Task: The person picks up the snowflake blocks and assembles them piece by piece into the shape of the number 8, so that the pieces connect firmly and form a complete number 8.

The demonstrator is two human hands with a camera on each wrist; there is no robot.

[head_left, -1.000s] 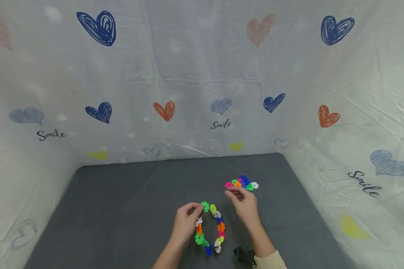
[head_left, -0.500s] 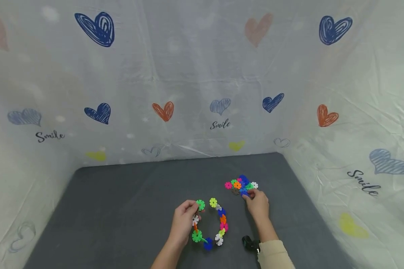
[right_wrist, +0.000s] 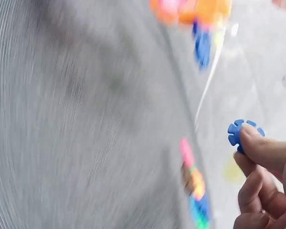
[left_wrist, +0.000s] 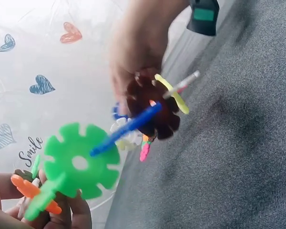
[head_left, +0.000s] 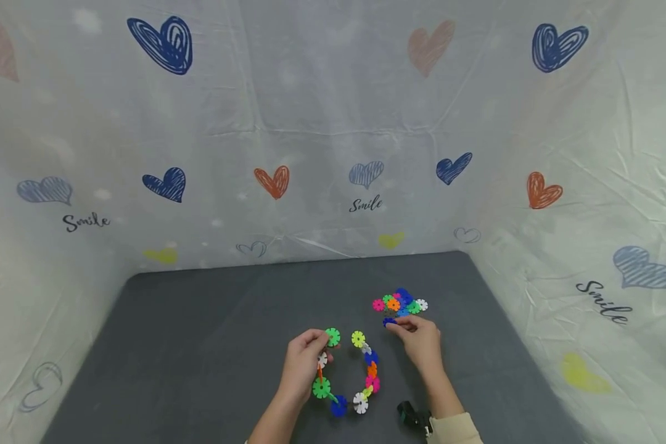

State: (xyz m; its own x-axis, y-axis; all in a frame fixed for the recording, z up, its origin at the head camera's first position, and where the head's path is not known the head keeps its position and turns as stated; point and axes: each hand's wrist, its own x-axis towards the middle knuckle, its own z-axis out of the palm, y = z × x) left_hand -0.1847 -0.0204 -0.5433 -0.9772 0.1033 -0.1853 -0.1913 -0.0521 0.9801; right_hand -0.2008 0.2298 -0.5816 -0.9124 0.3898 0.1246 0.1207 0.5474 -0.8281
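Observation:
My left hand (head_left: 301,364) pinches one end of a curved chain of slotted plastic flower discs, beside its top green disc (head_left: 332,337). The chain hangs as an open loop, through a lower green disc (head_left: 321,387), a blue disc (head_left: 339,406) and a white disc (head_left: 360,403), up to a yellow disc (head_left: 357,338) at its free end. A dark brown disc (left_wrist: 152,107) shows in the left wrist view. Between thumb and finger, my right hand (head_left: 422,342) holds a loose blue disc (right_wrist: 236,133), just in front of the pile and apart from the chain.
A small pile of mixed-colour discs (head_left: 393,304) lies on the dark grey table (head_left: 216,345), beyond the right hand. A black device (head_left: 413,416) sits at the right wrist. Pale cloth with printed hearts (head_left: 311,111) stands behind and at both sides.
The right hand reached to the pile, took a blue disc and has drawn it slightly back toward the left. The left hand keeps its grip, and the chain's loop has spread wider.

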